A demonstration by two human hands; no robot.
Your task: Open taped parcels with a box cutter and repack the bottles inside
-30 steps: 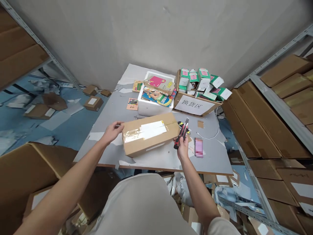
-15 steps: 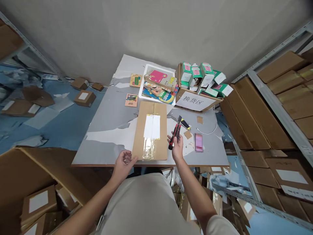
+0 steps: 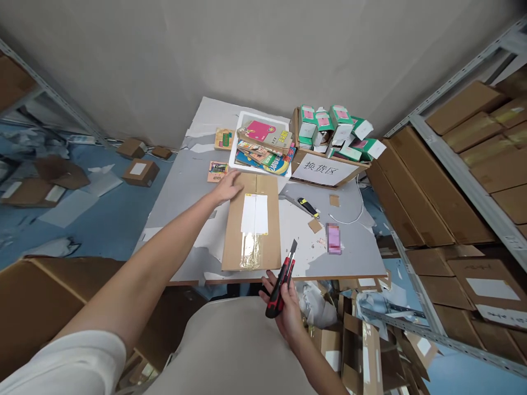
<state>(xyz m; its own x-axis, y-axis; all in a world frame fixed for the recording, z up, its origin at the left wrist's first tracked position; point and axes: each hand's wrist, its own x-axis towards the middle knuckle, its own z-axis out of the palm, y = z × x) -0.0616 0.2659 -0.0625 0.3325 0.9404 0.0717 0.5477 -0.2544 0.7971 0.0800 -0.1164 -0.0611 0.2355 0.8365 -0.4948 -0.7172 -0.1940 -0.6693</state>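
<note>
A taped cardboard box (image 3: 272, 219) with a white label (image 3: 254, 214) lies flat near the table's front edge. My left hand (image 3: 228, 187) rests on the box's far left corner, its fingers stretched out. In my right hand (image 3: 288, 307) is a red and black utility knife (image 3: 281, 285), its blade out and pointing away from me. This hand hovers at the table's front edge, to the right of the box's near corner. A second, yellow and black utility knife (image 3: 308, 207) lies on the table to the right of the box.
Behind the box stands a white tray (image 3: 235, 156) of books, beside a carton (image 3: 341, 174) full of green and white boxes. A phone-like pink object (image 3: 334, 239) and a white cable (image 3: 354, 221) lie at the right. Shelves of cartons (image 3: 432, 186) flank the table.
My left hand has moved from the box's near left corner to its far left corner. My right hand has drawn back towards me with the utility knife, to the table's edge.
</note>
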